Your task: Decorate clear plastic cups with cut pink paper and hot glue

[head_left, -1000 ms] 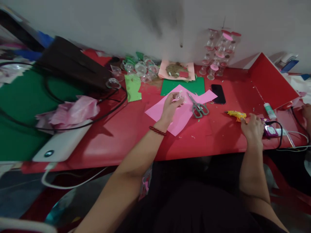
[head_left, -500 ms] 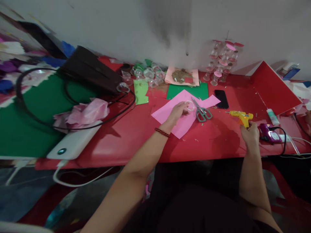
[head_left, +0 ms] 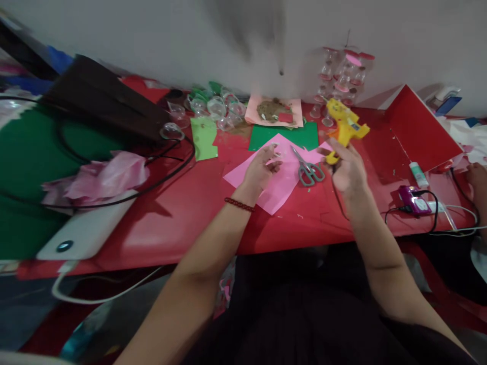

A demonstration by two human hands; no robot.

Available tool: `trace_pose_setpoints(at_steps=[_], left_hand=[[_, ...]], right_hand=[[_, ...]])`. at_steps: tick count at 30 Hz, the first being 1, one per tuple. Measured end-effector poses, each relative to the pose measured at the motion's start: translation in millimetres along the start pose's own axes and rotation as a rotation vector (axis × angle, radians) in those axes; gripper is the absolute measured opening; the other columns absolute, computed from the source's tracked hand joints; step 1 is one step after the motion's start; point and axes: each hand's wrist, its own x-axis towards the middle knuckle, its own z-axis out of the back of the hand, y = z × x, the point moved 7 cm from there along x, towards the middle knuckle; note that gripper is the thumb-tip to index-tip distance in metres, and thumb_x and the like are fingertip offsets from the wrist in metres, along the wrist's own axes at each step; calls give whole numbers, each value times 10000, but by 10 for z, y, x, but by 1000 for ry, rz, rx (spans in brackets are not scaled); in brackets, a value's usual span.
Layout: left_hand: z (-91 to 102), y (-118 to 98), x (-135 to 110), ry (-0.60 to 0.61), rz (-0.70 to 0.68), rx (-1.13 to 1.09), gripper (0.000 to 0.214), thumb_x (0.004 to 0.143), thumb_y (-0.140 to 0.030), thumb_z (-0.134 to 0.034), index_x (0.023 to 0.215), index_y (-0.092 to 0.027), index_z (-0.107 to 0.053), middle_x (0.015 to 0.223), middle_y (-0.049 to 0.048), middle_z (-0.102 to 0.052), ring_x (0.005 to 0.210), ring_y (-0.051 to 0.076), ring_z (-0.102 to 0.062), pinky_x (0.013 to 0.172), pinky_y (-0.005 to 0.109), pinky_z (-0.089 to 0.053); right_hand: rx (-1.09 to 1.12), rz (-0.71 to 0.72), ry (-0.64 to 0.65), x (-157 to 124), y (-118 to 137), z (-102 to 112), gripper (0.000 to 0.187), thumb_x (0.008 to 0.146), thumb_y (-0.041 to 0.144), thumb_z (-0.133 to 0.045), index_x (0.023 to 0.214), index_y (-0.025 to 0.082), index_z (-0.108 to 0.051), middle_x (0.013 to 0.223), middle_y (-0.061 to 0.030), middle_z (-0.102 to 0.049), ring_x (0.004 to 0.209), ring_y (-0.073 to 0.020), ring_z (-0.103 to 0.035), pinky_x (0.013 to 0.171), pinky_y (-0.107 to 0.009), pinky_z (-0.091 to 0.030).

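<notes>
My right hand (head_left: 348,165) is wrapped round the grip of a yellow hot glue gun (head_left: 344,121), raised above the table with its nozzle end pointing up and left. Its cord hangs down below the hand. Over the pink paper (head_left: 279,195), my left hand (head_left: 261,170) has its fingers curled around a small, clear, round-rimmed piece (head_left: 278,150), blurred and partly hidden. Grey-handled scissors (head_left: 311,174) lie between the hands, blades up and left on the paper. Beneath the pink sheet's far edge is a green sheet (head_left: 306,133).
Clear plastic cups (head_left: 216,108) cluster at the back beside light green paper (head_left: 203,137). Joined cups with red and pink discs (head_left: 342,81) stand by the wall. A purple device (head_left: 414,200) with cables and a glue bottle (head_left: 418,174) sit at right. Another person's hand (head_left: 477,177) shows at the right edge.
My right hand has lifted the glue gun off the table and brought it left and upward. My left hand has raised the clear piece slightly. The view has shifted a little to the right.
</notes>
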Motion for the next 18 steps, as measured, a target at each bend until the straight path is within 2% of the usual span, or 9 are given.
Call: trace_pose_setpoints(at_steps=[2, 4, 7, 9, 11, 13, 15, 18], left_hand=[[58, 19, 17, -67, 14, -24, 66, 934, -280, -774, 949, -219, -757, 857, 14, -698, 646, 91, -608, 609, 216, -515], [81, 44, 35, -85, 6, -40, 72, 922, -287, -791, 960, -235, -761, 841, 9, -700, 647, 92, -610, 603, 204, -519], [37, 61, 49, -19, -32, -46, 100, 922, -277, -795, 1015, -257, -763, 868, 11, -735, 692, 100, -645, 649, 191, -545], [4, 65, 47, 11, -42, -57, 85, 955, -259, -760, 1040, -253, -756, 889, 14, -755, 729, 104, -673, 693, 193, -560], [5, 74, 47, -13, -26, -79, 61, 1008, -242, -689, 1041, -240, -740, 877, 14, -755, 744, 105, -693, 719, 200, -565], [24, 90, 54, -55, 6, -88, 95, 1035, -201, -632, 1036, -228, -723, 861, 13, -752, 735, 104, -700, 728, 211, -566], [46, 97, 63, -85, 25, -74, 133, 1013, -126, -631, 1046, -224, -714, 873, 11, -759, 726, 104, -702, 729, 220, -563], [94, 77, 68, -129, 3, -61, 169, 966, -66, -660, 1005, -223, -707, 898, 1, -762, 728, 101, -695, 724, 224, -549]], right_hand=[[63, -99, 81, -9, -260, -228, 372, 789, 405, -873, 1063, 268, -662, 1153, -19, -805, 773, -125, -704, 536, -237, -520], [78, -181, 155, -7, -471, -423, 386, 789, 414, -889, 1063, 262, -663, 1158, -28, -804, 737, -117, -660, 568, -248, -551], [22, -110, 223, 92, -536, -569, 411, 822, 455, -883, 1124, 274, -671, 1158, -27, -787, 800, -136, -677, 648, -267, -588], [-57, -7, 230, 186, -511, -535, 398, 859, 490, -856, 1133, 276, -663, 1104, -23, -772, 856, -152, -702, 703, -277, -594], [-104, 54, 224, 253, -528, -409, 400, 853, 479, -867, 1110, 259, -655, 1035, -19, -756, 849, -147, -706, 733, -278, -586], [-91, 33, 194, 284, -607, -219, 434, 801, 448, -912, 1077, 243, -647, 947, 5, -737, 751, -119, -674, 689, -259, -558], [-90, -4, 171, 273, -678, -47, 420, 805, 438, -906, 1068, 237, -648, 806, 46, -678, 646, -97, -609, 624, -248, -512], [-94, -92, 260, 196, -732, 13, 408, 810, 489, -888, 1041, 235, -668, 736, 59, -626, 589, -91, -556, 550, -245, -443]])
